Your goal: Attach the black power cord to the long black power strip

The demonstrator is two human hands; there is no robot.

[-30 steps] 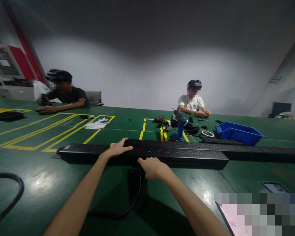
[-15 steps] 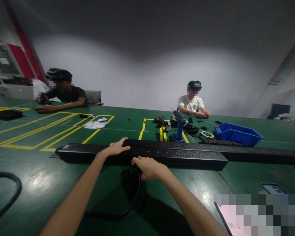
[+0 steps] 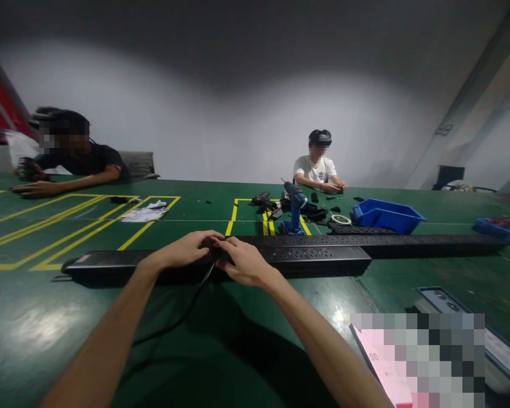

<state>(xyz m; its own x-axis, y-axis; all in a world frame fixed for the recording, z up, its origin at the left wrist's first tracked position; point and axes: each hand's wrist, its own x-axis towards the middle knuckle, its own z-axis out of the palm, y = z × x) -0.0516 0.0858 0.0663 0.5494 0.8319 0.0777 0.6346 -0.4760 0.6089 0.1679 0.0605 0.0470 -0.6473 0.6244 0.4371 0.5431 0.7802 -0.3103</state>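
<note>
A long black power strip [image 3: 323, 259] with rows of sockets and small red marks lies across the table before me. Over its top, left of the middle, my two hands meet. My right hand [image 3: 245, 262] is closed, its fingers pinching the dark plug [image 3: 214, 249] of a black power cord [image 3: 191, 309]. My left hand [image 3: 182, 248] curls around the same plug from the other side. Fingers hide most of the plug, so whether it sits in a socket cannot be seen. The cord runs down toward the left forearm.
Behind lies a second black power strip [image 3: 429, 245]. A blue cordless drill [image 3: 296, 209] stands beyond it, near a blue bin [image 3: 386, 216] and black parts. A phone [image 3: 440, 297] and a pink-screened device [image 3: 382, 362] lie at right. Two people sit across the table.
My right hand has lifted the plug from in front of the strip onto its top. My left hand, earlier resting flat on the strip, now curls at the plug. The view has turned right.
</note>
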